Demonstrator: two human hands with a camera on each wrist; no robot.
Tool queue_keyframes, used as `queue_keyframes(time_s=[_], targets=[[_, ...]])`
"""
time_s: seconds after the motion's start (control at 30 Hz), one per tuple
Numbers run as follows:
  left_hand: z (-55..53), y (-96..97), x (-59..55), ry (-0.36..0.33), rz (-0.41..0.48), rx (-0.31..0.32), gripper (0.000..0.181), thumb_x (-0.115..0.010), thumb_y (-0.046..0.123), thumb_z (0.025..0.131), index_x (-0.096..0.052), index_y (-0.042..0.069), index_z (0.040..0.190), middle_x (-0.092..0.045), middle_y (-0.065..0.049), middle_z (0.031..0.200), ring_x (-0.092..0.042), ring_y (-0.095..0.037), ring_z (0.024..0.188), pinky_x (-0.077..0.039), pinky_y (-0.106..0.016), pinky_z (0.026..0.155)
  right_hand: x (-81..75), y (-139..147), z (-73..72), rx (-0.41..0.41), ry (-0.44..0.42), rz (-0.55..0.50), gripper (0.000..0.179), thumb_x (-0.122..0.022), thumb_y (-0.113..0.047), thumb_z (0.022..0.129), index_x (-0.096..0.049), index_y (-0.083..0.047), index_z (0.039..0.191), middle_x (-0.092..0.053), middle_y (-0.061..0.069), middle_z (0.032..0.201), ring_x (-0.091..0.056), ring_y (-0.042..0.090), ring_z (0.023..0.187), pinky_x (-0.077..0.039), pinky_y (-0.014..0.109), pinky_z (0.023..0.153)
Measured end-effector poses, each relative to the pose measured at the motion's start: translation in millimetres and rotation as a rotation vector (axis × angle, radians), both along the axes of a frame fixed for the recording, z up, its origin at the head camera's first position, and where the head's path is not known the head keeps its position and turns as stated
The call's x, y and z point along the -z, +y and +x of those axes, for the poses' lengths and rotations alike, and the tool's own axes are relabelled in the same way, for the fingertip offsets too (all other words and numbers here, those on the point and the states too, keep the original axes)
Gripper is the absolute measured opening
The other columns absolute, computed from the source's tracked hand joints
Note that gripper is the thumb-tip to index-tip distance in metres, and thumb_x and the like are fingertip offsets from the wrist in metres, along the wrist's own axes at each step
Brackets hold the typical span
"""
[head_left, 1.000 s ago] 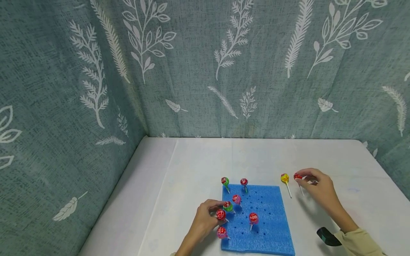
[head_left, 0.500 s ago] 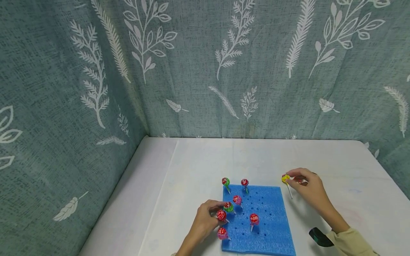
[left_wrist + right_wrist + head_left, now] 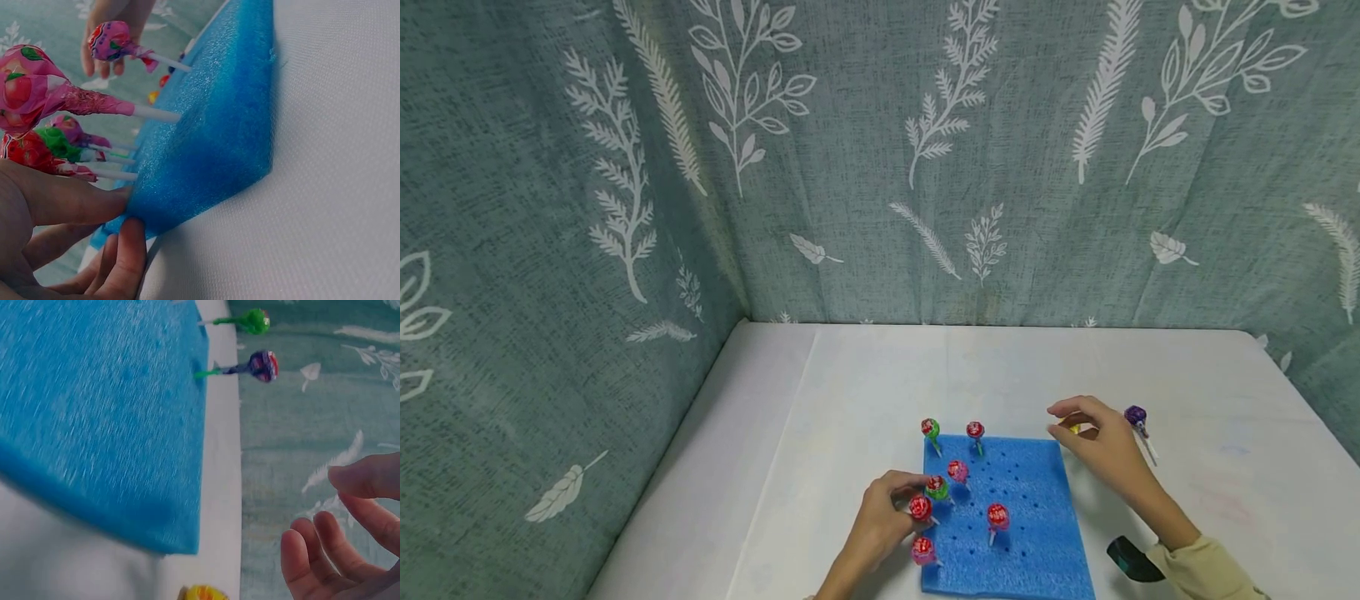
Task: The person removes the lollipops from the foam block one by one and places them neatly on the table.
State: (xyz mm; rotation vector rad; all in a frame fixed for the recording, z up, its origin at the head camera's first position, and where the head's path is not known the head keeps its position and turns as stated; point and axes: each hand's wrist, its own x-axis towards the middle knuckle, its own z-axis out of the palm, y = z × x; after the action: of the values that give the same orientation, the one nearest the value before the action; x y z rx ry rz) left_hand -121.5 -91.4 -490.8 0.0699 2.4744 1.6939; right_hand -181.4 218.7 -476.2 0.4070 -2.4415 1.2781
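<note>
A blue foam board (image 3: 1037,533) with rows of holes lies on the table, several wrapped lollipops standing in it, such as a pink-red one (image 3: 997,517) and a green-red one (image 3: 931,428). My left hand (image 3: 883,512) grips the board's left edge beside a red lollipop (image 3: 921,507); in the left wrist view the thumb (image 3: 75,200) and fingers pinch the foam. Past the board's far right corner hovers my right hand (image 3: 1101,437), fingers loosely bent, holding nothing. It partly covers a yellow lollipop (image 3: 1076,429). To its right lies a purple lollipop (image 3: 1137,415).
A white table (image 3: 835,392) spreads round the board, with a patterned green cloth (image 3: 850,167) behind and to the left. A dark band-like object (image 3: 1133,560) sits at the right wrist, by the beige sleeve (image 3: 1206,571).
My right hand has moved left, from the red lollipop across the yellow one toward the board. The purple lollipop has come into sight behind it. The left hand stays on the board's edge.
</note>
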Motion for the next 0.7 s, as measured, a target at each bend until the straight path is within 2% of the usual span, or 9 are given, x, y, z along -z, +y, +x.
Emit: queue_keyframes(time_s=[0.07, 0.23, 0.37, 0.47, 0.7], targets=[[-0.5, -0.1, 0.2, -0.002, -0.002, 0.001, 0.049, -0.075, -0.005, 0.054, -0.066, 0.018, 0.097, -0.058, 0.005, 0.094, -0.055, -0.015, 0.089, -0.042, -0.041, 0.088, -5.0, -6.6, 2.2, -0.029, -0.003, -0.038, 0.023, -0.068, -0.015, 0.075, -0.062, -0.013, 0.096, -0.059, 0.010, 0.091, -0.055, 0.011, 0.078, -0.047, 0.017, 0.057], [-1.0, -0.3, 1.0, 0.002, 0.016, 0.007, 0.051, -0.074, -0.008, 0.053, -0.066, 0.017, 0.097, -0.058, 0.003, 0.094, -0.055, -0.016, 0.090, -0.043, -0.038, 0.087, -10.7, -20.6, 3.8, -0.026, -0.024, -0.003, 0.022, -0.067, -0.020, 0.076, -0.061, -0.017, 0.097, -0.059, 0.002, 0.093, -0.056, 0.009, 0.078, -0.049, 0.022, 0.057], [-1.0, -0.5, 0.7, 0.006, 0.005, 0.007, 0.050, -0.075, -0.006, 0.053, -0.066, 0.017, 0.097, -0.058, 0.003, 0.093, -0.055, -0.016, 0.089, -0.042, -0.039, 0.087, -26.9, -37.1, 11.5, -0.024, -0.053, 0.004, 0.023, -0.067, -0.020, 0.076, -0.061, -0.014, 0.097, -0.059, 0.004, 0.094, -0.057, 0.016, 0.078, -0.050, 0.026, 0.058], [-0.9, -0.7, 0.1, 0.009, -0.017, 0.009, 0.050, -0.076, -0.003, 0.053, -0.066, 0.017, 0.097, -0.058, 0.004, 0.091, -0.054, -0.014, 0.088, -0.042, -0.038, 0.088, -33.3, -45.5, 13.8, -0.037, -0.070, 0.002, 0.023, -0.068, -0.018, 0.075, -0.061, -0.012, 0.097, -0.059, 0.006, 0.093, -0.058, 0.020, 0.079, -0.050, 0.023, 0.060], [-0.6, -0.5, -2.7, -0.006, 0.007, 0.012, 0.050, -0.074, -0.007, 0.053, -0.066, 0.015, 0.097, -0.058, 0.003, 0.091, -0.054, -0.014, 0.087, -0.042, -0.038, 0.087, -33.3, -57.9, 8.9, -0.062, -0.122, 0.006, 0.025, -0.068, -0.015, 0.075, -0.060, -0.013, 0.098, -0.059, 0.004, 0.095, -0.059, 0.018, 0.081, -0.049, 0.023, 0.065]])
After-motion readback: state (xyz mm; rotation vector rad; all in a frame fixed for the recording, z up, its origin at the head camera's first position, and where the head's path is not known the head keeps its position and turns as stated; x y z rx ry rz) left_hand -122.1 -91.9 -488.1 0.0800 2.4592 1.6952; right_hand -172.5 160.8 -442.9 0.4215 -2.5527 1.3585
